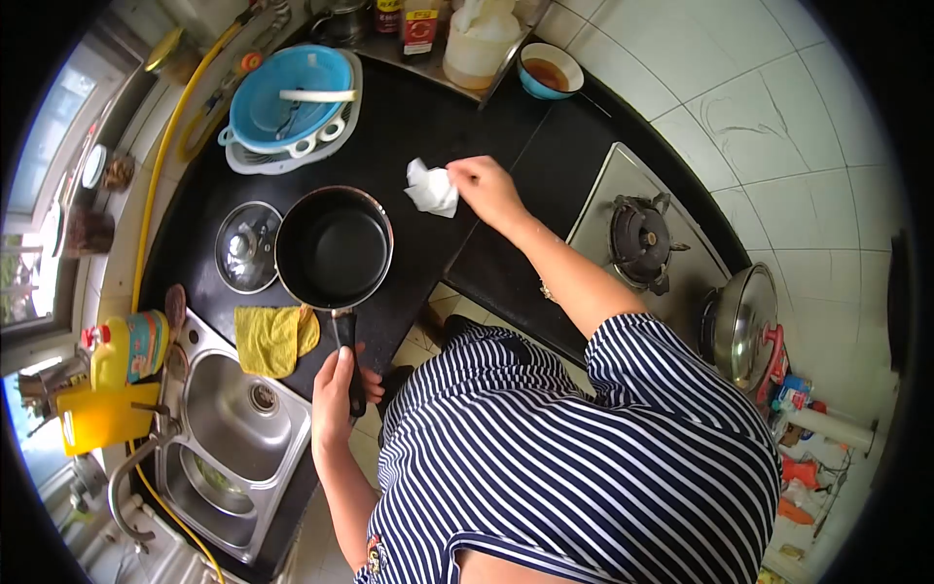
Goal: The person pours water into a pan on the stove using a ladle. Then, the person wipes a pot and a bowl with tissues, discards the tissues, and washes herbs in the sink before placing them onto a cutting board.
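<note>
Black counter: open room between basin and bowl; pan near front edge. Hands apart: left hand closed round pan handle, right hand gripping tissue.

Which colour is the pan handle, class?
The pan handle is black, seen best in the head view.

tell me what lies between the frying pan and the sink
The head view shows a yellow cloth lying between the frying pan and the sink.
</note>
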Demonstrator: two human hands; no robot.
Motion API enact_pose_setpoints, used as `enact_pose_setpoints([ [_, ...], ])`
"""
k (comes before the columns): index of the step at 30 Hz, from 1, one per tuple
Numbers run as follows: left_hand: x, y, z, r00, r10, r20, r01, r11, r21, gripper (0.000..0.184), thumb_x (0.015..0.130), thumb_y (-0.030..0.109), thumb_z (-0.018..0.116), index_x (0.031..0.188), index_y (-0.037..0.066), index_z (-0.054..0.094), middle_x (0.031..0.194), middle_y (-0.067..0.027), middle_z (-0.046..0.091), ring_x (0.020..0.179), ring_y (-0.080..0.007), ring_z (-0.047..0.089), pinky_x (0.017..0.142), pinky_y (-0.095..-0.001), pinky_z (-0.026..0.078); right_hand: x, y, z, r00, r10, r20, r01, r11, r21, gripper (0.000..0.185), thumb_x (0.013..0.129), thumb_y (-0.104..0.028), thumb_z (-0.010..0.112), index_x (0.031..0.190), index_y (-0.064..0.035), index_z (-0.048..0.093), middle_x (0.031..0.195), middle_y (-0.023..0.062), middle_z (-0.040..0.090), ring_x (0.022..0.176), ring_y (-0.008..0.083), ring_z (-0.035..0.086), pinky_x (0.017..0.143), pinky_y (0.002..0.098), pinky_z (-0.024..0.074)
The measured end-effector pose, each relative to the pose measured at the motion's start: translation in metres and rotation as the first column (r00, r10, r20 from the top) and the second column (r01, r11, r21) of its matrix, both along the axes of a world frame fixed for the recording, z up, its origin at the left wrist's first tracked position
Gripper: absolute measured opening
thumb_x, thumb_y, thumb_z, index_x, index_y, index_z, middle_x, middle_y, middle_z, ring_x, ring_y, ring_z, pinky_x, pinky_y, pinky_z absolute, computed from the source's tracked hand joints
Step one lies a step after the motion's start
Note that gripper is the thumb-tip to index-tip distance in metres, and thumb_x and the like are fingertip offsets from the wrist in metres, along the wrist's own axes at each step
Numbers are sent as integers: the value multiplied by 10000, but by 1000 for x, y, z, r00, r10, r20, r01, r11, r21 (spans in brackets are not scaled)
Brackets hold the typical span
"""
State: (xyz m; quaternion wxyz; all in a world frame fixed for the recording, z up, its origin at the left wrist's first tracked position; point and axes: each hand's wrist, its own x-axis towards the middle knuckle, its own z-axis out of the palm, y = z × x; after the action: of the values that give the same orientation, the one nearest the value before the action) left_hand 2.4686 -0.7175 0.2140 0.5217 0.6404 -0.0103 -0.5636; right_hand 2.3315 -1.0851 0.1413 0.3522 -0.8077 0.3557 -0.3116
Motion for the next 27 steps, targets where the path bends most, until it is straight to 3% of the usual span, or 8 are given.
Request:
enact_pose_setpoints([
  [1, 0, 1, 4, 999, 38, 3, -38, 999, 31, 451, 1032, 384, 509, 1213, -23, 579, 770, -100, 658, 620, -162, 634, 569, -281, 520, -3, -14, -1, 995, -102, 7, 100, 982, 159, 263, 935, -254, 666, 1002, 0, 686, 961, 85, 680, 831, 204, 648, 810, 337, 528],
  [3, -1, 3, 14, 990, 140, 18, -141, 989, 54, 430, 1040, 371, 500, 1245, 2, 583, 778, -73, 656, 646, -141, 632, 587, -268, 518, -14, -65, -7, 774, -571, 274, 159, 594, 788, 247, 969, -252, 611, 947, -7, 633, 819, 69, 616, 721, 175, 636, 709, 333, 589],
  [5, 3, 17, 3, 986, 162, 49, -164, 986, 35, 418, 1042, 360, 500, 1251, 8, 583, 780, -59, 657, 657, -129, 632, 588, -259, 513, -32, -131, -20, 477, -785, 396, 1, 451, 893, 244, 958, -193, 652, 922, 25, 547, 887, 138, 572, 806, 262, 619, 866, 464, 593],
  [6, 7, 25, -2, 979, 190, 76, -192, 981, 15, 406, 1044, 350, 501, 1257, 14, 583, 783, -45, 659, 669, -117, 632, 588, -250, 507, -38, -158, -21, 383, -840, 384, -5, 414, 910, 366, 969, -201, 640, 1138, 80, 479, 1095, 208, 525, 941, 340, 610, 923, 507, 573],
  [8, 10, 34, -1, 974, 210, 87, -217, 973, 75, 386, 1043, 335, 509, 1262, 24, 579, 801, -27, 665, 690, -98, 632, 588, -232, 496, -45, -198, -17, 321, -879, 352, -88, 342, 936, 610, 986, -208, 605, 1418, 64, 271, 1399, 270, 336, 1193, 442, 522, 974, 581, 527],
  [10, 9, 39, 3, 962, 253, 103, -265, 955, 132, 385, 1040, 333, 520, 1273, 32, 575, 819, -28, 667, 697, -99, 634, 589, -227, 493, -40, -218, -10, 269, -913, 306, -46, 306, 951, 537, 985, -177, 593, 1392, 49, 325, 1426, 280, 348, 1229, 451, 502, 978, 604, 519],
  [17, 10, 48, 11, 958, 267, 108, -282, 945, 166, 355, 1039, 302, 528, 1271, 37, 573, 846, -59, 674, 703, -114, 643, 631, -242, 533, -39, -243, -15, 357, -849, 389, -110, 375, 920, 424, 877, 65, 496, 1296, 67, 434, 1331, 265, 466, 1225, 449, 502, 956, 630, 531],
  [27, 27, 36, 17, 947, 268, 180, -283, 957, 64, 326, 1037, 273, 538, 1250, 29, 573, 842, -69, 676, 696, -135, 650, 639, -253, 539, -92, -169, 4, 503, -798, 332, -55, 353, 934, 475, 795, 46, 511, 1257, 87, 410, 1200, 293, 491, 1054, 419, 588, 898, 520, 583],
])
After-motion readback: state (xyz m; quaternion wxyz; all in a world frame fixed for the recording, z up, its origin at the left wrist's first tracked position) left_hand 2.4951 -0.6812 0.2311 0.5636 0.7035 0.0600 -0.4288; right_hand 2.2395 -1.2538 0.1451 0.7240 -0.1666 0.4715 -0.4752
